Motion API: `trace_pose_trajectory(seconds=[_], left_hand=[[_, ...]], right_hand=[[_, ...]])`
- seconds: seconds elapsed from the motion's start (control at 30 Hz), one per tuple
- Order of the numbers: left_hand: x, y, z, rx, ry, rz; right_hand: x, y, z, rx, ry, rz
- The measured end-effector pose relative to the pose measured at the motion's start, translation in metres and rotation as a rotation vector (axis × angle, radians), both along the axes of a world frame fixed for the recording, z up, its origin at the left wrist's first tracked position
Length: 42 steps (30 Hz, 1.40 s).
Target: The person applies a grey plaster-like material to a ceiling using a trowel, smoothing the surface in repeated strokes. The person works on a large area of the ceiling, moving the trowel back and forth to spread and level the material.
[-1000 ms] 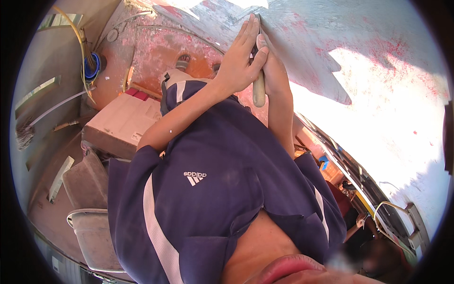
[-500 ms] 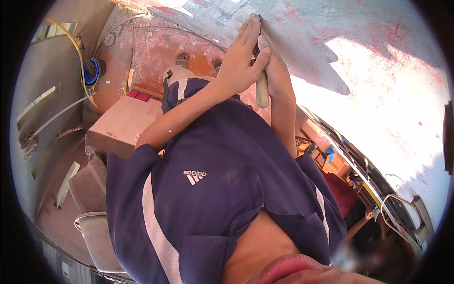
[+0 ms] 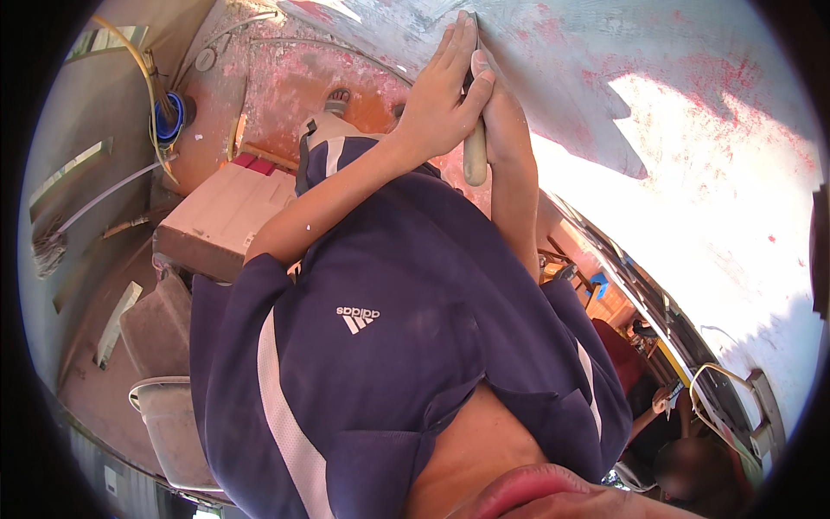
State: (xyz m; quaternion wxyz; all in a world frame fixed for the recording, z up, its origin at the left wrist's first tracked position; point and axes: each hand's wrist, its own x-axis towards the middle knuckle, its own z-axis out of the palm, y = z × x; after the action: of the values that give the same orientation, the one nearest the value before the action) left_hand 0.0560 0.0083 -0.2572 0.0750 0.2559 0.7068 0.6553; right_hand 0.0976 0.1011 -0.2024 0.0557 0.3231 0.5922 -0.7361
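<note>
A scraper (image 3: 475, 157) with a beige handle and a thin dark blade is pressed edge-on to the pale, patchily red-stained surface at the top. My right hand (image 3: 506, 117) is closed around it, its thumb up along the tool and most of its fingers hidden. Against the blade's left side lies my left hand (image 3: 443, 99), with fingers stretched straight and thumb reaching across toward the right hand. The handle's end sticks out below both hands. Much of the blade is covered by my fingers.
At left stand a blue bucket (image 3: 175, 121), a cardboard box (image 3: 226, 212) and grey tubs (image 3: 177, 432). A yellow hose (image 3: 138, 65) hangs beside the bucket. Lower right, another person's hand (image 3: 661, 400) holds something small. A bent metal frame (image 3: 763, 415) juts out near the surface.
Both hands and the scraper have shifted slightly upward along the surface, still together. The other person at lower right has moved a little.
</note>
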Motion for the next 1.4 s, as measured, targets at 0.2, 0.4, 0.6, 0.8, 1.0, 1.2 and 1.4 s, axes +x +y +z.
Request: trace_pose_trajectory(seconds=[0.2, 0.4, 0.6, 0.8, 1.0, 1.2, 1.4], left_hand=[[0.001, 0.001, -0.002, -0.032, 0.030, -0.044], [0.000, 0.004, -0.001, -0.050, 0.028, -0.140], [-0.006, -0.001, 0.007, 0.025, -0.112, -0.028], [-0.005, 0.000, 0.003, -0.009, -0.065, -0.058], [0.001, 0.000, 0.008, -0.047, -0.051, -0.129], [-0.010, -0.016, 0.022, 0.053, -0.201, -0.035], [0.008, -0.015, 0.010, -0.044, -0.107, -0.142]], right_hand=[[0.001, 0.001, 0.000, 0.021, 0.018, -0.003], [-0.001, 0.006, -0.002, -0.037, -0.011, -0.092], [-0.009, 0.000, -0.003, 0.059, 0.033, 0.043], [-0.005, -0.001, 0.001, 0.046, 0.049, 0.032], [-0.007, 0.002, -0.007, -0.049, 0.029, -0.095], [-0.021, -0.007, -0.012, -0.034, 0.061, 0.048], [0.000, 0.007, -0.008, -0.105, -0.013, -0.003]])
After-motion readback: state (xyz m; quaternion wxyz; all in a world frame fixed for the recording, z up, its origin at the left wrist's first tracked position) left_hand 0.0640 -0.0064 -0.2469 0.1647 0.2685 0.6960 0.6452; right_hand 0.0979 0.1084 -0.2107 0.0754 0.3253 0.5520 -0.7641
